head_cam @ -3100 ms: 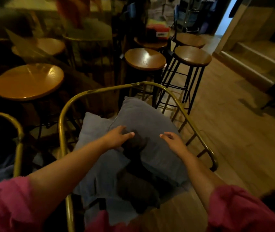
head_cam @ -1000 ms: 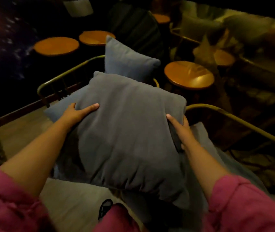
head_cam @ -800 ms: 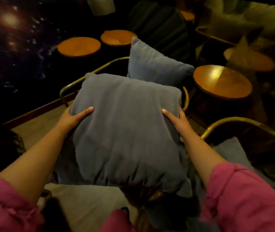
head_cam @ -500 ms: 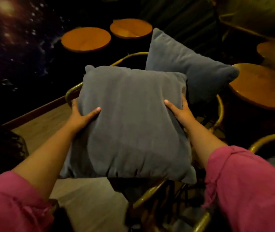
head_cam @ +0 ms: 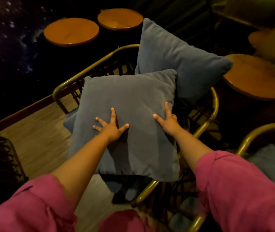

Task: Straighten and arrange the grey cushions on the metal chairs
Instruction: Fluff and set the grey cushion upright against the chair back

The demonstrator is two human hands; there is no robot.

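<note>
A square grey cushion (head_cam: 130, 97) lies flat across the seat of a brass-coloured metal chair (head_cam: 89, 71). My left hand (head_cam: 110, 127) presses on its middle with fingers spread straight. My right hand (head_cam: 167, 120) rests on the cushion's right side, fingers straight, thumb toward the middle. A second grey cushion (head_cam: 175, 57) leans upright against the back right of the same chair. Part of another grey cushion (head_cam: 69, 122) pokes out under the flat one at the left.
Round wooden stools stand behind the chair (head_cam: 71, 31) (head_cam: 120, 18) and to its right (head_cam: 255, 77). A second metal chair (head_cam: 250, 138) with a grey cushion (head_cam: 267, 163) is at the right edge. Wooden floor (head_cam: 37, 141) lies to the left.
I carried the cushion to this chair and laid it on the seat. My left hand moved from the cushion's left edge onto its middle; both hands now press down.
</note>
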